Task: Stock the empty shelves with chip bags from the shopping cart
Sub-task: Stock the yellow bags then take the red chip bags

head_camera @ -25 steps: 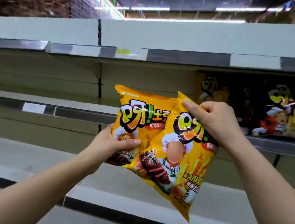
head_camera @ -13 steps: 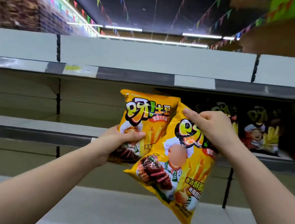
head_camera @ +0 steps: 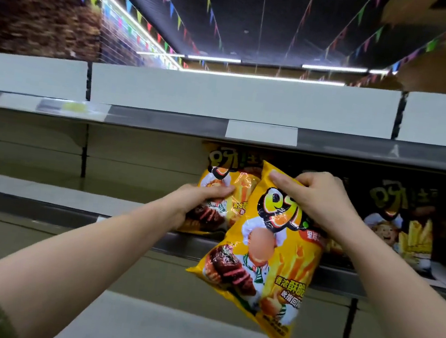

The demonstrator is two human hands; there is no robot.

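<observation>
Left hand (head_camera: 201, 202) gripping yellow chip bag (head_camera: 238, 198), now at shelf (head_camera: 44, 192); right hand (head_camera: 322, 200) pinching glossy second bag (head_camera: 273, 276).

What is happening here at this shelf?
A person is stocking a shop shelf with yellow chip bags. The left hand holds a first bag at the front of the middle shelf, next to stocked bags standing there. The right hand pinches the top of a second bag, which hangs tilted in front of the shelf edge.
</observation>
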